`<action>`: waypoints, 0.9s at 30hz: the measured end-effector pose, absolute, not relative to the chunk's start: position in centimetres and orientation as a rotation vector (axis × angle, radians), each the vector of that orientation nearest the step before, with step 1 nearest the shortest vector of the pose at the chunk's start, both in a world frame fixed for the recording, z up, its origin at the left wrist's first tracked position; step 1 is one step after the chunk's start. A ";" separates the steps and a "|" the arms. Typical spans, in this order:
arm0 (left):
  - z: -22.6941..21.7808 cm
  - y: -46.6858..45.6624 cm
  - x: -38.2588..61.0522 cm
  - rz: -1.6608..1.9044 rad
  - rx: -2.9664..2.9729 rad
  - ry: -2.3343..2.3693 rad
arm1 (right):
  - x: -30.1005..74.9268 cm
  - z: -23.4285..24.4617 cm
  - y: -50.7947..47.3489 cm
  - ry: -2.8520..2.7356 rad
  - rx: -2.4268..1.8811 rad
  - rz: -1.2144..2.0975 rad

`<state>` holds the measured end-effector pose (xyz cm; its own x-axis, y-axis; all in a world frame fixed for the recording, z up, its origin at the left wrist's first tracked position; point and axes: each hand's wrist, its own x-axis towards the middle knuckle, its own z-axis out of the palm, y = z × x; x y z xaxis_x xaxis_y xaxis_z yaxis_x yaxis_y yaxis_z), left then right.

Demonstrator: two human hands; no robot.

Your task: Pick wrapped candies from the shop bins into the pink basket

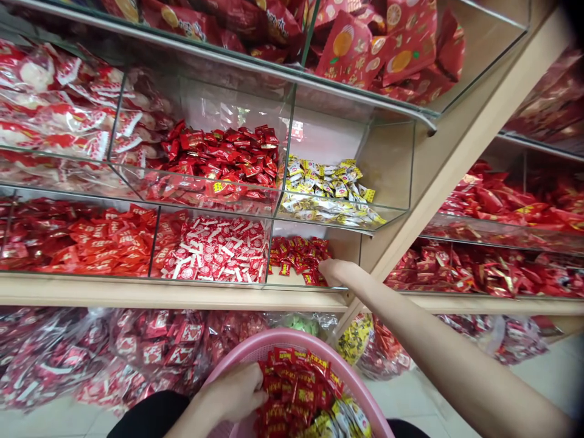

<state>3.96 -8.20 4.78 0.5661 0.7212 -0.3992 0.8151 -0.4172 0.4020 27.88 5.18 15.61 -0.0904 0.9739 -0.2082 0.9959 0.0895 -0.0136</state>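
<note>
My right hand reaches into a small glass-fronted compartment at the right end of the lower shelf. It touches a pile of small red wrapped candies there; its fingertips are hidden. Below, a round pink plastic basket stands between my knees. Inside it lie red wrapped candies with yellow lettering, and yellow-and-white wrapped candies near the front. My left hand is inside the basket's left side with its fingers curled against the red candies. What it holds, if anything, is hidden.
Glass dividers split the shelves into bins. Red-and-white candies lie left of my right hand, with yellow-and-white candies above it. A slanting wooden post stands close on the right. Clear bags of candy lie under the shelf.
</note>
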 end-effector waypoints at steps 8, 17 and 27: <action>4.9 -8.3 4.1 -0.232 2.240 1.237 | 29.5 16.3 4.2 2.242 1.949 -0.705; 4.5 -8.2 4.2 -0.221 2.214 1.253 | 29.5 15.6 4.7 2.467 1.843 -0.680; 4.9 -8.2 4.1 -0.237 2.197 1.291 | 29.1 14.4 5.2 2.502 1.758 -0.542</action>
